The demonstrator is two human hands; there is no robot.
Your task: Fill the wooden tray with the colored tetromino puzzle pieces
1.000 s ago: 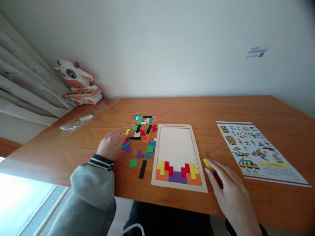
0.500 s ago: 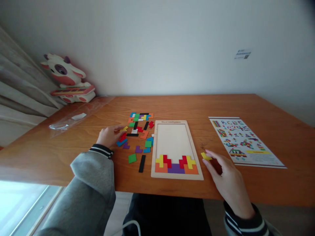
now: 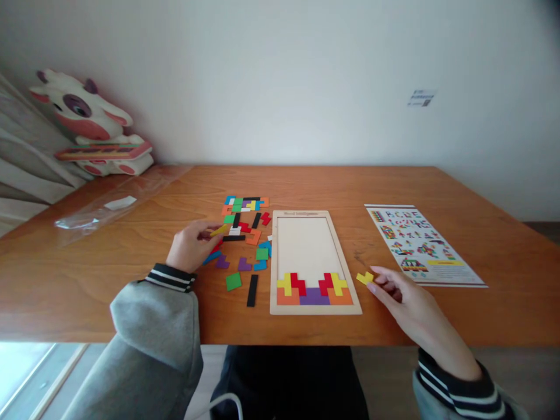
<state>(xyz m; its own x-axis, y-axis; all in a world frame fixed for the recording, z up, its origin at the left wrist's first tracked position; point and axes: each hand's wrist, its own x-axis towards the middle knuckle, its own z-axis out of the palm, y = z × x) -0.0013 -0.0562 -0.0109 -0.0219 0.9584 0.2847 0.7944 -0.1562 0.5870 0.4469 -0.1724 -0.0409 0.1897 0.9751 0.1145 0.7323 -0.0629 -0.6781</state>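
Over the left side of the loose pieces, my left hand (image 3: 191, 245) pinches a yellow puzzle piece (image 3: 220, 230) between thumb and fingers. To the right of the wooden tray, my right hand (image 3: 405, 297) grips a second yellow puzzle piece (image 3: 364, 278), T-like in outline, by its right end. Between the hands lies the wooden puzzle tray (image 3: 315, 310). Along its near edge sit orange, red and yellow pieces on both sides of a purple piece (image 3: 314, 296). The upper part of the tray shows bare wood.
Loose coloured pieces, among them a green square (image 3: 233, 282) and a black bar (image 3: 252, 290), lie left of the tray. A printed pattern sheet (image 3: 423, 245) is at right. Clear plastic wrap (image 3: 100, 216) and a toy cow with a keyboard (image 3: 98, 125) stand back left.
My left hand has lifted its yellow piece slightly and tilted it. My right hand's fingers have shifted to the right end of its yellow piece, which has turned. The view has shifted a little.
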